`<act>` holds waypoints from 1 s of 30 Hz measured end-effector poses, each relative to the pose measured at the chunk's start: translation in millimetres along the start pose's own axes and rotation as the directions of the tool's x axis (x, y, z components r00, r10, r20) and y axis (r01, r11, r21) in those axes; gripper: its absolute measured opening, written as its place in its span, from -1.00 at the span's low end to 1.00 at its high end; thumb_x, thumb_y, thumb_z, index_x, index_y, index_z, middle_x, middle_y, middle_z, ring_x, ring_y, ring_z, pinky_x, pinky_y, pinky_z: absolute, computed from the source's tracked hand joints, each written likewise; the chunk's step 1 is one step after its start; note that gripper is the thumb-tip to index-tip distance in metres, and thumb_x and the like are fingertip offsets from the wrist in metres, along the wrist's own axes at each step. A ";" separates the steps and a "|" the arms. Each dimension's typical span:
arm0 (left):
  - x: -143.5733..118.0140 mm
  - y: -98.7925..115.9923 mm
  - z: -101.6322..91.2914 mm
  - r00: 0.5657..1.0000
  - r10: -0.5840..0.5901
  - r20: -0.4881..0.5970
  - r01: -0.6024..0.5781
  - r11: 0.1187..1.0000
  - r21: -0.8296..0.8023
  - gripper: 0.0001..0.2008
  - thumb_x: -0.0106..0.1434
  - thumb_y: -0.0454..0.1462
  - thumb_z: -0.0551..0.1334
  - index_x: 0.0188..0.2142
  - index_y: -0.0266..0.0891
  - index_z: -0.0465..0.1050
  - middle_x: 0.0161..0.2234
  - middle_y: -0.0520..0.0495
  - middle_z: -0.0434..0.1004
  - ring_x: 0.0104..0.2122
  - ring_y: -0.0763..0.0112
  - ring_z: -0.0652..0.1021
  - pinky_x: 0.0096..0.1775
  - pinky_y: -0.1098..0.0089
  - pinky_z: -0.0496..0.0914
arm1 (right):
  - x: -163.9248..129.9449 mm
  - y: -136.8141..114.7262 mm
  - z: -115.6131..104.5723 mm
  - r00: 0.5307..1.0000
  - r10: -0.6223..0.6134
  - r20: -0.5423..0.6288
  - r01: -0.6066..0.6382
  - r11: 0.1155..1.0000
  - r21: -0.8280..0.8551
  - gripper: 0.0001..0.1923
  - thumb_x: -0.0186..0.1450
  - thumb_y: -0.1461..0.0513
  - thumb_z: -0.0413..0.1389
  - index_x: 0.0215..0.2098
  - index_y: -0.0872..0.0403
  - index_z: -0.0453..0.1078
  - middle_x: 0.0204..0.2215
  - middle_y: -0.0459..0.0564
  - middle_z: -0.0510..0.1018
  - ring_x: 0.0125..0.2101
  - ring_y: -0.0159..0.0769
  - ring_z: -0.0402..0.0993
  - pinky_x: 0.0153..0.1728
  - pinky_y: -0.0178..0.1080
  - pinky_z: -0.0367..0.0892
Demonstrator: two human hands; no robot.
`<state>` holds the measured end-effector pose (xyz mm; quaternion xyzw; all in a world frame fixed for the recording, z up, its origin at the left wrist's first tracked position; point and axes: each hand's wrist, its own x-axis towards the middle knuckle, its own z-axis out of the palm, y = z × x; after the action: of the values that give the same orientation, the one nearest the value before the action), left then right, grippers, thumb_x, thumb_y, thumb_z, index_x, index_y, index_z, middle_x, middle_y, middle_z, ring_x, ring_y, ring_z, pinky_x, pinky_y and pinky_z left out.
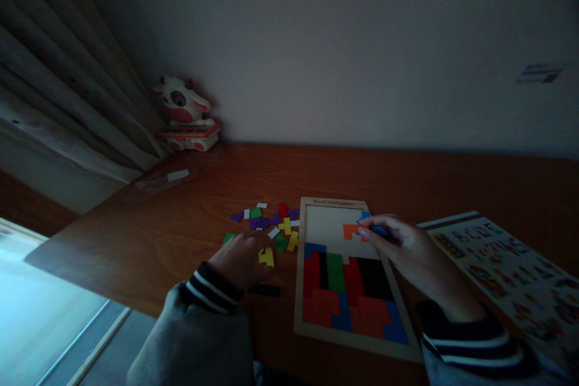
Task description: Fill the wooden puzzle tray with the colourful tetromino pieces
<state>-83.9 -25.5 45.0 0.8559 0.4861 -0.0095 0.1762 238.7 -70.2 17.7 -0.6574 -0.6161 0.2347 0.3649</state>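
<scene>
A wooden puzzle tray (300,265) lies on the brown table, its lower half filled with red, blue, green and black blocks. My right hand (414,253) reaches over the tray's right edge, fingers pinched on a blue puzzle piece (371,226) beside an orange piece (350,231) in the tray. My left hand (242,256) rests on the table left of the tray, fingers curled around a yellow piece (266,257). Loose coloured pieces (271,222) are scattered just beyond it. A black piece (265,291) lies near my left wrist.
A printed sheet of coloured pattern pictures (502,265) lies right of the tray. A cow-shaped toy (185,111) stands in the far left corner by the curtain (67,90). A small white slip (177,175) lies on the table (452,187) near it. The table edge runs along my left.
</scene>
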 end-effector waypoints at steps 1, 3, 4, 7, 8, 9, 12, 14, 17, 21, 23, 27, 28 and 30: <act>0.2 -0.5 0.5 1.000 0.003 -0.002 -0.003 1.000 0.000 -0.68 0.08 -0.31 0.27 -0.12 -0.14 0.52 -0.05 -0.07 0.58 -0.06 0.15 0.57 0.02 0.18 0.42 | 0.2 0.9 -0.2 1.000 -0.004 -0.002 0.004 1.000 -0.014 -0.68 0.28 -0.04 0.13 -0.15 -0.06 0.54 -0.17 -0.02 0.66 -0.18 -0.12 0.59 -0.20 -0.17 0.46; 0.8 -1.2 1.0 1.000 0.019 -0.004 -0.019 1.000 -0.001 -0.66 0.08 -0.34 0.25 -0.10 -0.15 0.51 -0.06 -0.07 0.58 -0.06 0.16 0.58 0.02 0.17 0.43 | 0.7 2.4 -0.4 1.000 -0.011 -0.008 0.011 1.000 -0.018 -0.68 0.28 -0.04 0.13 -0.16 -0.05 0.54 -0.18 -0.03 0.66 -0.19 -0.14 0.59 -0.20 -0.18 0.46; 1.2 -1.3 1.2 0.999 0.031 -0.006 -0.031 1.000 -0.002 -0.64 0.08 -0.35 0.25 -0.10 -0.15 0.51 -0.05 -0.08 0.58 -0.06 0.16 0.58 0.02 0.17 0.43 | 0.9 2.9 -0.4 1.000 -0.013 -0.013 0.013 1.000 -0.009 -0.68 0.28 -0.04 0.13 -0.16 -0.05 0.54 -0.18 -0.02 0.66 -0.20 -0.14 0.60 -0.20 -0.18 0.46; 2.8 -1.5 2.3 0.997 0.068 -0.027 -0.068 0.998 -0.010 -0.61 0.04 -0.38 0.26 -0.09 -0.16 0.49 -0.04 -0.10 0.55 -0.06 0.16 0.57 0.00 0.17 0.45 | 0.8 3.5 -0.7 1.000 -0.004 -0.019 0.004 1.000 0.021 -0.66 0.28 -0.04 0.13 -0.15 -0.03 0.53 -0.19 0.00 0.66 -0.21 -0.14 0.60 -0.21 -0.18 0.47; 3.5 -1.9 3.3 0.996 0.074 -0.039 -0.075 0.997 -0.011 -0.60 0.03 -0.38 0.27 -0.09 -0.17 0.49 -0.05 -0.12 0.54 -0.06 0.15 0.57 -0.01 0.16 0.46 | 0.7 3.4 -0.9 1.000 0.001 -0.018 0.000 1.000 0.026 -0.66 0.27 -0.04 0.13 -0.14 -0.03 0.53 -0.19 0.00 0.66 -0.21 -0.14 0.60 -0.21 -0.18 0.47; 4.3 -2.6 4.6 0.995 0.081 -0.052 -0.081 0.997 -0.012 -0.60 0.02 -0.38 0.28 -0.09 -0.17 0.49 -0.05 -0.13 0.53 -0.06 0.13 0.56 -0.02 0.15 0.46 | 0.6 3.2 -1.2 1.000 0.003 -0.015 -0.002 1.000 0.029 -0.65 0.27 -0.04 0.14 -0.14 -0.03 0.53 -0.18 0.01 0.66 -0.22 -0.14 0.60 -0.22 -0.18 0.48; 6.9 -5.1 9.5 0.985 0.131 -0.113 -0.132 0.991 -0.007 -0.59 0.01 -0.40 0.29 -0.09 -0.20 0.49 -0.07 -0.15 0.49 -0.08 0.11 0.55 -0.04 0.12 0.47 | 0.3 2.5 -2.5 1.000 -0.004 -0.020 0.005 0.999 0.036 -0.65 0.27 -0.04 0.13 -0.13 -0.02 0.53 -0.19 0.02 0.66 -0.21 -0.13 0.60 -0.22 -0.17 0.48; 8.7 -5.2 11.8 0.969 0.187 -0.162 -0.192 0.981 -0.015 -0.58 0.02 -0.41 0.28 -0.08 -0.20 0.48 -0.06 -0.15 0.46 -0.10 0.15 0.54 -0.05 0.13 0.47 | 0.4 2.8 -3.4 0.999 -0.005 -0.034 0.007 0.999 0.040 -0.65 0.27 -0.04 0.13 -0.15 -0.01 0.53 -0.19 0.03 0.66 -0.20 -0.13 0.60 -0.22 -0.17 0.47; 11.4 1.1 12.8 0.949 0.245 -0.200 -0.258 0.965 -0.041 -0.64 0.05 -0.41 0.28 -0.11 -0.19 0.49 -0.07 -0.13 0.45 -0.14 0.20 0.55 -0.09 0.17 0.50 | 0.7 4.2 -4.0 0.999 -0.002 -0.041 0.004 0.999 0.040 -0.65 0.26 -0.05 0.14 -0.16 -0.02 0.54 -0.18 0.02 0.66 -0.19 -0.13 0.60 -0.20 -0.16 0.47; 14.6 21.1 14.4 0.909 0.307 -0.282 -0.340 0.937 -0.075 -0.75 0.11 -0.35 0.30 -0.17 -0.19 0.51 -0.09 -0.12 0.47 -0.16 0.26 0.56 -0.12 0.24 0.52 | -0.9 -3.8 -1.5 1.000 0.015 -0.026 -0.013 0.998 0.058 -0.68 0.25 -0.03 0.15 -0.18 -0.03 0.53 -0.21 -0.01 0.66 -0.21 -0.14 0.60 -0.19 -0.16 0.47; 16.6 30.5 17.2 0.877 0.342 -0.337 -0.391 0.916 -0.091 -0.77 0.14 -0.30 0.32 -0.17 -0.18 0.51 -0.07 -0.12 0.47 -0.15 0.28 0.56 -0.10 0.26 0.52 | -2.6 -14.6 0.6 1.000 0.023 0.010 -0.024 0.995 0.099 -0.71 0.23 -0.01 0.16 -0.21 -0.03 0.53 -0.25 -0.02 0.67 -0.24 -0.16 0.61 -0.23 -0.19 0.47; 22.1 35.0 23.4 0.862 0.359 -0.357 -0.407 0.911 -0.065 -0.79 0.15 -0.27 0.33 -0.18 -0.19 0.53 -0.08 -0.13 0.49 -0.15 0.26 0.57 -0.08 0.21 0.52 | -6.1 -35.3 4.0 0.996 0.023 0.091 -0.035 0.990 0.138 -0.75 0.20 0.02 0.17 -0.28 -0.03 0.53 -0.32 -0.06 0.66 -0.34 -0.24 0.60 -0.31 -0.25 0.47; 23.4 33.1 24.4 0.866 0.353 -0.354 -0.395 0.917 -0.051 -0.79 0.14 -0.28 0.34 -0.19 -0.20 0.53 -0.09 -0.13 0.49 -0.15 0.25 0.57 -0.09 0.21 0.52 | -6.7 -37.9 4.8 0.995 0.022 0.101 -0.035 0.991 0.131 -0.76 0.20 0.02 0.18 -0.29 -0.03 0.53 -0.33 -0.07 0.66 -0.35 -0.25 0.59 -0.31 -0.25 0.47; 25.6 28.3 25.6 0.867 0.335 -0.368 -0.371 0.928 -0.031 -0.80 0.12 -0.31 0.33 -0.22 -0.23 0.52 -0.10 -0.14 0.50 -0.16 0.24 0.58 -0.11 0.22 0.53 | -7.5 -39.9 7.1 0.993 0.024 0.116 -0.039 0.991 0.125 -0.77 0.20 0.03 0.18 -0.28 -0.02 0.52 -0.34 -0.08 0.65 -0.36 -0.26 0.58 -0.31 -0.26 0.46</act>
<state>-42.8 -25.4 24.5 0.9076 0.3450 0.2029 0.1270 206.9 -77.3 43.0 -0.6280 -0.6092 0.3165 0.3666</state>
